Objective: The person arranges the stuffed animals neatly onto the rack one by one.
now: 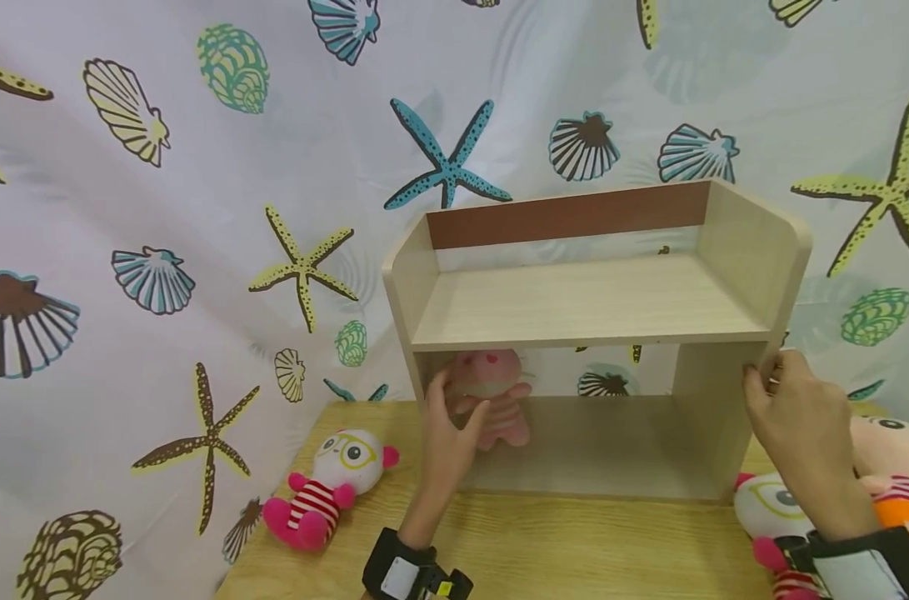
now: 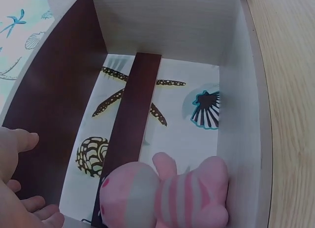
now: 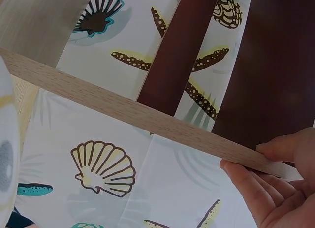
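Observation:
A pale wooden shelf unit (image 1: 589, 308) stands on the table, with an upper and a lower compartment. Inside the lower one, a pink plush doll with a striped body (image 1: 502, 408) sits upright against the left side. My left hand (image 1: 452, 429) reaches in at that side, thumb and fingers spread apart. In the left wrist view, a gap separates these fingers (image 2: 32, 206) from the doll (image 2: 172, 198). With thumb inside and fingers outside, my right hand (image 1: 802, 425) grips the front edge of the right side panel (image 3: 147, 122).
A white-and-pink plush panda (image 1: 334, 487) lies on the wooden table (image 1: 574, 550) left of the shelf. To the right, partly behind my right arm, are another similar plush (image 1: 772, 508) and a larger doll in orange (image 1: 904, 504). A shell-and-starfish curtain (image 1: 199, 183) hangs behind.

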Demonstrator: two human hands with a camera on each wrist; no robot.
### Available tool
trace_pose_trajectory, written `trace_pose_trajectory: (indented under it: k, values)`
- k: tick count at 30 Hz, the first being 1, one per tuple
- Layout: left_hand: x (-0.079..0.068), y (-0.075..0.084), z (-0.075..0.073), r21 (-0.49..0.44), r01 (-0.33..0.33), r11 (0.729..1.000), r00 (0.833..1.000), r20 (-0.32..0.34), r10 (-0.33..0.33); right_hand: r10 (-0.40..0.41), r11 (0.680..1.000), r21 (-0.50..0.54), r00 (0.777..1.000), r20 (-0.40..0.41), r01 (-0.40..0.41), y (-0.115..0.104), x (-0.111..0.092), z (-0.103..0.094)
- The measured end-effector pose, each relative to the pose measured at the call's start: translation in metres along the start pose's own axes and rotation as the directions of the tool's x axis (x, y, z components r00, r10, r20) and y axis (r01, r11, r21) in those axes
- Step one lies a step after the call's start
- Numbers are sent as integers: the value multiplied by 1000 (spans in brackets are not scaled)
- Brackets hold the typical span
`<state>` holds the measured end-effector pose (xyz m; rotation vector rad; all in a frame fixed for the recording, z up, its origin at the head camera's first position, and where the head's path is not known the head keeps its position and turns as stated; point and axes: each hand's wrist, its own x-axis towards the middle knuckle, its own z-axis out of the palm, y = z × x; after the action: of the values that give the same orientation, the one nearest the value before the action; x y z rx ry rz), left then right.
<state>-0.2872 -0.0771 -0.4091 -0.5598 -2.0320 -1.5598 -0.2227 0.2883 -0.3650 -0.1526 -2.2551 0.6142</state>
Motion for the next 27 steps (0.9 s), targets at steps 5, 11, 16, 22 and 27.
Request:
trace_pose_trajectory:
  k: [5, 11, 16, 22, 27]
  values:
    - [-7, 3, -11, 56, 29, 998, 999, -39, -27, -8, 1000, 1, 1000, -13, 8, 1, 1, 1]
    - [-11, 2, -20, 74, -29, 997, 996, -87, 35, -17, 1000, 6, 1000, -14, 17, 1, 1, 2]
    - [-9, -1, -29, 109, -118, 987, 978, -160, 134, -29, 1000, 8, 999, -45, 29, 2, 1, 2]
    - [-5, -5, -42, 179, -101, 979, 967, -215, 139, -32, 999, 8, 997, -71, 33, 2, 3, 2]
    - [-8, -13, -54, 199, -11, 980, 971, -233, 59, -10, 1000, 4, 998, -68, 11, 1, 2, 3]
